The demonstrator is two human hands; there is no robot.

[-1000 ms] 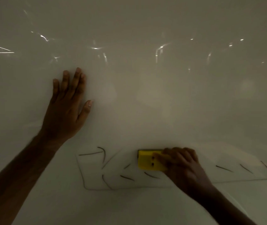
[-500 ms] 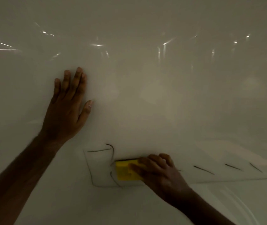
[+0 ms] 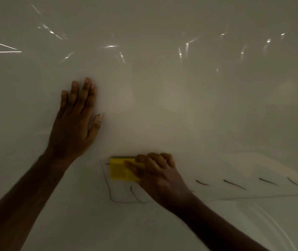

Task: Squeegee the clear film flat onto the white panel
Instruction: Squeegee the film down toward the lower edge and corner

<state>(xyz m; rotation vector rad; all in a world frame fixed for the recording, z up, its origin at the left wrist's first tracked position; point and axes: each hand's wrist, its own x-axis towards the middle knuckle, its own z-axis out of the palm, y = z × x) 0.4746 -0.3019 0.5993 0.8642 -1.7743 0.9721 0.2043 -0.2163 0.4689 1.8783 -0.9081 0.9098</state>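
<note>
Your right hand point(image 3: 160, 173) grips the yellow squeegee point(image 3: 121, 169), fingers curled over its right half and pressing it flat on the clear film point(image 3: 235, 171). The tool sits close to the film's left edge, near its lower left corner, where a thin dark outline bends round. Your left hand point(image 3: 75, 124) lies palm-down on the white panel point(image 3: 180, 96), above and to the left of the squeegee, fingers straight and close together, thumb set apart.

The job looks partly done, not finished. Short dark creases still show in the film: one just below the squeegee, and a row of them running toward the panel's right edge. Those likely mark trapped air or liquid. The band above them reads smoother, though the dim light hides much. You likely have the left corner and the lower strip left to work.
</note>
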